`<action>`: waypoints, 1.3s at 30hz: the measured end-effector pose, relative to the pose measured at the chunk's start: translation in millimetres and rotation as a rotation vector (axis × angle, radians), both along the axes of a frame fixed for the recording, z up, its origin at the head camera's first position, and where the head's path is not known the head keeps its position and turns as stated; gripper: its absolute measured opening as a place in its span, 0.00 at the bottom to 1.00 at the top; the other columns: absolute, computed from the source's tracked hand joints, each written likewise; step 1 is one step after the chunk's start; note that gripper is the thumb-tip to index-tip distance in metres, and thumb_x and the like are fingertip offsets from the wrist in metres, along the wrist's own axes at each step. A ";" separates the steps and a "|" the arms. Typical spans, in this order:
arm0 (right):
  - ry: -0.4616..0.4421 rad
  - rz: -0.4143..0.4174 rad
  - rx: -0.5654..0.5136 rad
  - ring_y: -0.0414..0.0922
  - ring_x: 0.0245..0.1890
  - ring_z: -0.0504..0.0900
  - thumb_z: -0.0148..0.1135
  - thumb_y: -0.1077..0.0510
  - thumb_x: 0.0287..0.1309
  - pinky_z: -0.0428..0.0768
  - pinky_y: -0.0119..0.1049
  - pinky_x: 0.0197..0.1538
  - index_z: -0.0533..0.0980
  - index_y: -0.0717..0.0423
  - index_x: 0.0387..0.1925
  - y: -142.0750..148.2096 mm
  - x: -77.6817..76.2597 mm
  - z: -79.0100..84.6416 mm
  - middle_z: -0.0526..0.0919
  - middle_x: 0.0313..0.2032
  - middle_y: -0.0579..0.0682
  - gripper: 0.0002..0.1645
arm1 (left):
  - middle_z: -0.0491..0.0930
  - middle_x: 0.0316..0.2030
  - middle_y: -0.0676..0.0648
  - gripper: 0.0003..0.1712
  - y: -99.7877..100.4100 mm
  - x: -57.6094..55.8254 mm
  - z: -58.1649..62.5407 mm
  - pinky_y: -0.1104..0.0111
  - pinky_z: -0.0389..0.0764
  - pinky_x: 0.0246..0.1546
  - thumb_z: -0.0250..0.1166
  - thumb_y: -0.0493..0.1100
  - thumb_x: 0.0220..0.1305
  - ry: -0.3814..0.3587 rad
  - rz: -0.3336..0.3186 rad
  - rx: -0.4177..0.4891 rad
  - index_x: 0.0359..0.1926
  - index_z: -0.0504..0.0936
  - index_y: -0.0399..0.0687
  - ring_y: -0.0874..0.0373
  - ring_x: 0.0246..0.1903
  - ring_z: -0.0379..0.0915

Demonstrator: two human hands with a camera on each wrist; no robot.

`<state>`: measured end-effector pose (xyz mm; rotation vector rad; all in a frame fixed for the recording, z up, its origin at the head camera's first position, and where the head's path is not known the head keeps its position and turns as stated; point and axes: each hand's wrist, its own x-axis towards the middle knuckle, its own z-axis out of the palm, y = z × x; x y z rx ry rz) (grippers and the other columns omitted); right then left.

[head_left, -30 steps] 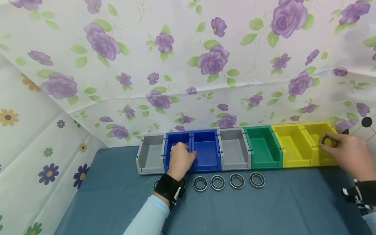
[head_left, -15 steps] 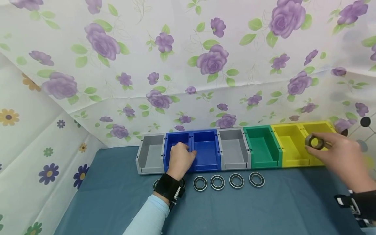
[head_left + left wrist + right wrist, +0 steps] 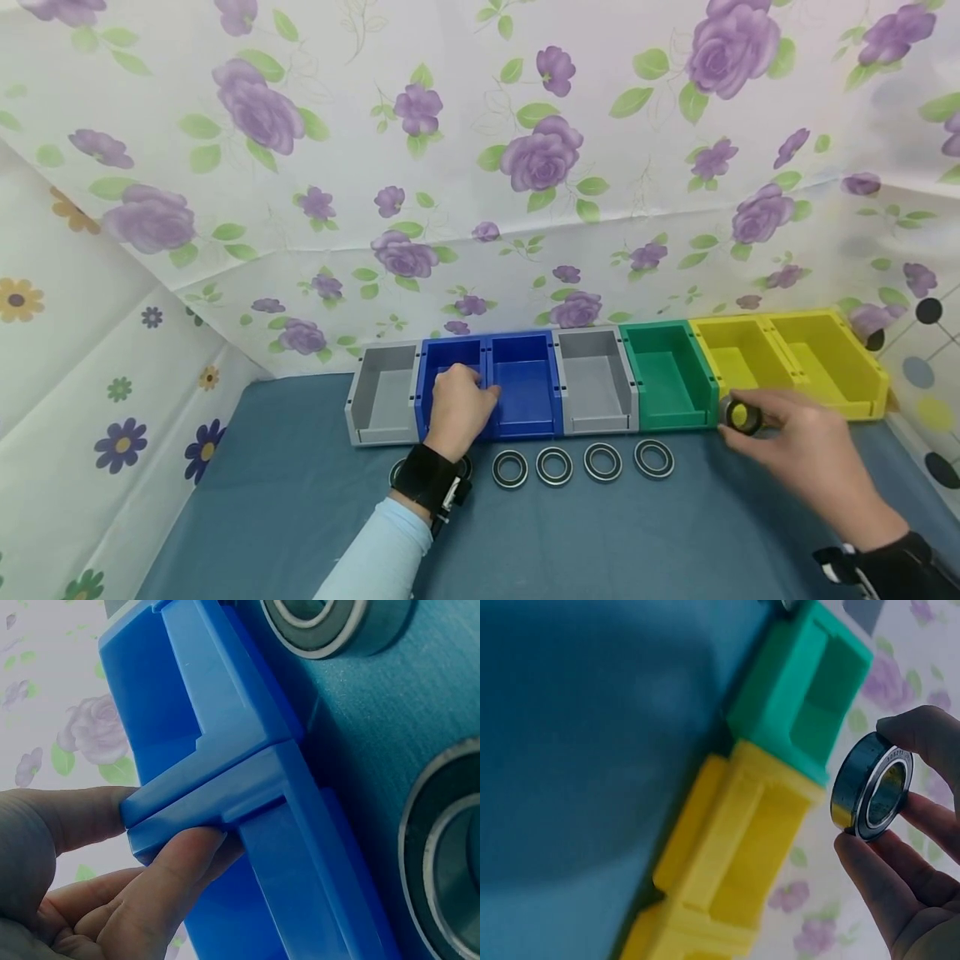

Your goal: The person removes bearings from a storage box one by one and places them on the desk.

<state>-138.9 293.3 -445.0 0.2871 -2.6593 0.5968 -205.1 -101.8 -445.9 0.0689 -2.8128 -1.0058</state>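
Note:
My left hand (image 3: 459,408) pinches the adjoining side walls of two blue bins, the left blue bin (image 3: 187,667) and the right blue bin (image 3: 525,385). In the left wrist view its thumb lies on one side of the doubled wall and the fingers on the other. My right hand (image 3: 810,450) holds a ball bearing (image 3: 847,784) between thumb and fingertips, raised in front of the left yellow bin (image 3: 744,354). The bearing stands tilted on edge, its hole facing the right wrist camera. Below the bins several more bearings lie flat in a row, among them the rightmost bearing (image 3: 641,459).
The bins stand side by side along the back wall: a left grey bin (image 3: 393,387), the blue pair, another grey bin (image 3: 596,375), a green bin (image 3: 670,371) and two yellow ones, including the right yellow bin (image 3: 832,354). Blue cloth (image 3: 600,542) covers the table.
My right hand has carried the bearing leftward and toward me, from over the right yellow bin to the front of the left one. The left hand stays on the blue bins.

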 end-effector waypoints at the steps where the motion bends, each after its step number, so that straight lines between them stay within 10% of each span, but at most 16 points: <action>1: -0.018 0.005 -0.004 0.47 0.35 0.79 0.77 0.52 0.31 0.78 0.42 0.31 0.80 0.51 0.44 -2.8 1.7 -2.9 0.81 0.39 0.49 0.30 | 0.46 0.14 0.58 0.28 0.1 0.1 0.0 0.71 0.50 0.10 0.68 0.45 0.55 -0.002 0.002 0.002 0.11 0.57 0.52 0.64 0.10 0.45; 20: -0.310 0.046 0.088 0.52 0.38 0.78 0.76 0.47 0.34 0.77 0.47 0.34 0.80 0.54 0.44 -20.0 1.3 -40.6 0.79 0.39 0.55 0.32 | 0.45 0.13 0.57 0.29 0.3 1.8 -1.1 0.71 0.49 0.09 0.67 0.44 0.54 0.015 -0.012 0.029 0.11 0.55 0.51 0.64 0.09 0.43; 39: -0.330 0.047 0.121 0.51 0.40 0.78 0.76 0.47 0.34 0.75 0.51 0.38 0.79 0.57 0.46 -19.9 0.5 -50.0 0.80 0.40 0.55 0.33 | 0.45 0.13 0.57 0.29 0.5 3.9 -1.0 0.71 0.49 0.10 0.68 0.44 0.54 0.022 -0.011 0.022 0.10 0.56 0.51 0.64 0.10 0.43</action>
